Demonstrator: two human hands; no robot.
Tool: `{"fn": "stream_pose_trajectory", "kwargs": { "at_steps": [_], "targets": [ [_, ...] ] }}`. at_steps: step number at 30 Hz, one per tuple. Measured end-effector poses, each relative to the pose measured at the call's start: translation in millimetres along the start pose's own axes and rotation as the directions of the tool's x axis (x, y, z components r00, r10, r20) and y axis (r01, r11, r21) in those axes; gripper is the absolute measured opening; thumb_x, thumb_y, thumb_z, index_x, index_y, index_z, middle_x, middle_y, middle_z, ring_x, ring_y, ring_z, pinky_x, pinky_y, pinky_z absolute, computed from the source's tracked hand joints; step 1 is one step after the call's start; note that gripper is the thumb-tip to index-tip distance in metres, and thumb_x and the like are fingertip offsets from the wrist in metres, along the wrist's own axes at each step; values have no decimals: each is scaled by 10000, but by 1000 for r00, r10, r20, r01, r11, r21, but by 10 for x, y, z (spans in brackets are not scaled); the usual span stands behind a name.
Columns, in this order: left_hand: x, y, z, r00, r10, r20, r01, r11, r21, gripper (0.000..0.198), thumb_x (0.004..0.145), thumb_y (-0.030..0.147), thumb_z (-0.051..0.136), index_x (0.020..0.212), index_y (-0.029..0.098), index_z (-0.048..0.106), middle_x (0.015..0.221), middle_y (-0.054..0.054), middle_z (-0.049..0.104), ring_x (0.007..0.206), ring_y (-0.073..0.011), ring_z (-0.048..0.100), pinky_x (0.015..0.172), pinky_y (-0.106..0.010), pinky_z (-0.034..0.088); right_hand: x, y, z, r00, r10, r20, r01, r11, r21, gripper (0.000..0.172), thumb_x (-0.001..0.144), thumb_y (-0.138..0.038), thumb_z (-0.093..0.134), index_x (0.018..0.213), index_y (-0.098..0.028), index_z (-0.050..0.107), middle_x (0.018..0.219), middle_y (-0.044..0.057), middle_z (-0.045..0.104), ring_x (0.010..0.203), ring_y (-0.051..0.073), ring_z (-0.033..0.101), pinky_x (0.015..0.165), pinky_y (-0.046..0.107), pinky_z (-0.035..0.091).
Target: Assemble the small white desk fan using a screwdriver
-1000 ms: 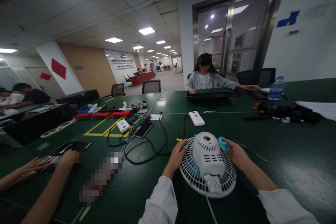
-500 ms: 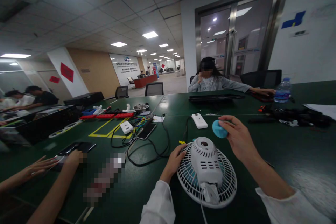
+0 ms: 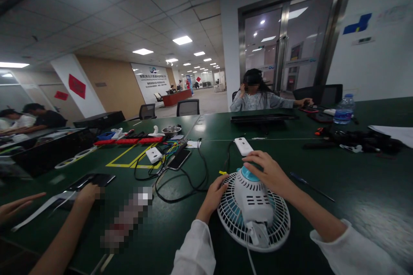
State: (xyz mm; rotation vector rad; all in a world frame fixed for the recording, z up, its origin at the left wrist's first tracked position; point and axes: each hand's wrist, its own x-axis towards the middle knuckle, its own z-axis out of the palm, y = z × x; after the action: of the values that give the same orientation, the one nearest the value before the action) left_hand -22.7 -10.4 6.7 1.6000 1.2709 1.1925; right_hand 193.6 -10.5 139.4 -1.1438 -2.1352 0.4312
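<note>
Open-plan office, long dark green tables (image 3: 355,189).
Grid ceiling with panel lights (image 3: 182,40) upper centre; steel-framed glass doors (image 3: 284,47) upper right; white wall (image 3: 371,68) far right; tan wall (image 3: 109,86) left; grey chairs (image 3: 188,106) mid-frame.

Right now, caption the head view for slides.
Left hand touches a face-down white fan; right hand holds a blue cap on its housing.

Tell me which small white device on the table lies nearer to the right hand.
The oblong white device just beyond the fan, close to the right hand; the other white device sits leftward among the cables.
</note>
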Motion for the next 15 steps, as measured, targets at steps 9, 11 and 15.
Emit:
{"fn": "stream_pose_trajectory", "kwargs": {
  "at_steps": [9,11,15],
  "targets": [
    [-67,194,88,991,30,-127,-7,985,174,431,832,214,492,1250,149,571,1368,-105,545,1298,-213,462,1158,-405,273,79,-79,-424,898,-173,404,228,969,-93,307,860,-290,487,1053,-184,701,1157,107,610,1080,245,543,949,424,402],
    [-102,257,141,992,55,-117,-29,977,212,440,859,249,464,1280,155,548,1402,-99,512,1330,-214,427,1169,-417,250,128,-104,-447,868,-195,456,272,956,-109,284,862,-254,487,1021,-169,706,1123,106,623,1043,234,564,927,401,416],
    [-158,306,230,998,55,-35,-42,951,306,412,894,304,413,1254,191,579,1414,-76,502,1337,-225,418,1168,-448,251,182,-135,-450,830,-250,499,365,919,-147,253,864,-208,492,988,-163,708,1055,97,650,982,216,589,886,368,439]
  ]
}}
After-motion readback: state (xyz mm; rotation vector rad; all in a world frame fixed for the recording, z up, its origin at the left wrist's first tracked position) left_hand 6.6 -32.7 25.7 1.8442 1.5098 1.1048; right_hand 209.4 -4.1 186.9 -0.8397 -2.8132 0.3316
